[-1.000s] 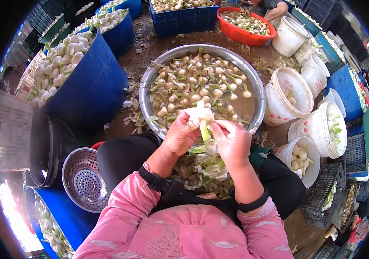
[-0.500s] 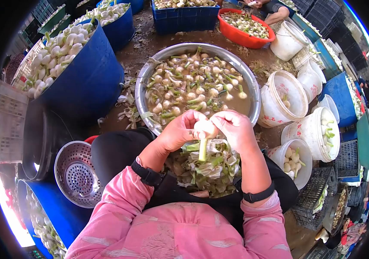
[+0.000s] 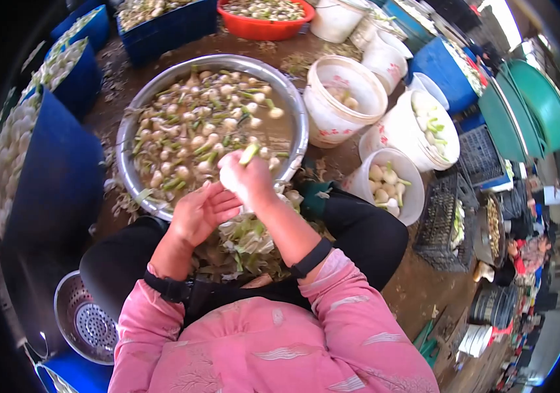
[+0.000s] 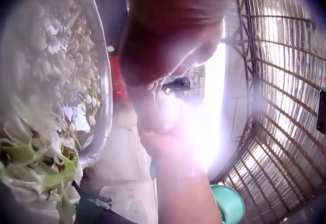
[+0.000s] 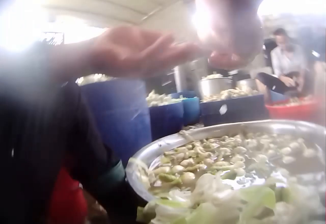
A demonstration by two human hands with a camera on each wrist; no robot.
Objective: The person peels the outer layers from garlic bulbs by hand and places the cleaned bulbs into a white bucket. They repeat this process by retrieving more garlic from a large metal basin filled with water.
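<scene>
My right hand (image 3: 251, 182) holds a garlic bulb, whose short green stem (image 3: 249, 154) sticks up past the fingers. The bulb itself is mostly hidden in the grip. Just to the left lies my left hand (image 3: 202, 213), palm turned up and fingers extended, close to the right hand. In the right wrist view the left hand (image 5: 140, 53) looks flat and bare. Behind both hands, a wide metal basin (image 3: 298, 141) holds many garlic bulbs (image 3: 198, 141) in murky water. Under the hands, a heap of peeled garlic skins and leaves (image 3: 247, 239) fills the lap.
To the right stand white buckets (image 3: 332, 98), one with peeled bulbs (image 3: 388, 183), and a black crate (image 3: 447, 226). A blue tub (image 3: 57, 170) rises on the left, above a metal colander (image 3: 93, 327). A red basin (image 3: 263, 27) sits beyond the metal basin.
Both hands held the garlic bulb earlier; now the left hand has let go and only the right has it. The head view has swung right.
</scene>
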